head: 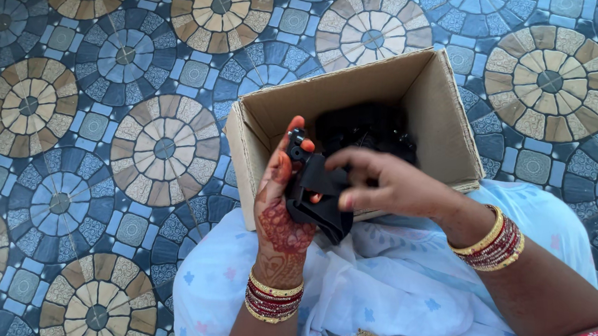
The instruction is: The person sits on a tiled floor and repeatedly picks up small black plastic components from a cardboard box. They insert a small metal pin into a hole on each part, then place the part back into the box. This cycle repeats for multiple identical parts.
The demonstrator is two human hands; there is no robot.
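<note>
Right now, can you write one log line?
left hand: holds black part | right hand: grips same part | cardboard box: open, black items inside

I see my left hand (279, 202) and right hand (382, 184) both gripping a black strap piece (318, 197), its plastic buckle (296, 152) under my left thumb tip. Just beyond my fingertips sits an open cardboard box (430, 93) with more black pieces (368, 127) inside, on the patterned tile floor (104, 140).

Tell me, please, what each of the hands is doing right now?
Left hand: closed on the black plastic part, palm up.
Right hand: fingers pinching the same black plastic part, over the cardboard box.
</note>
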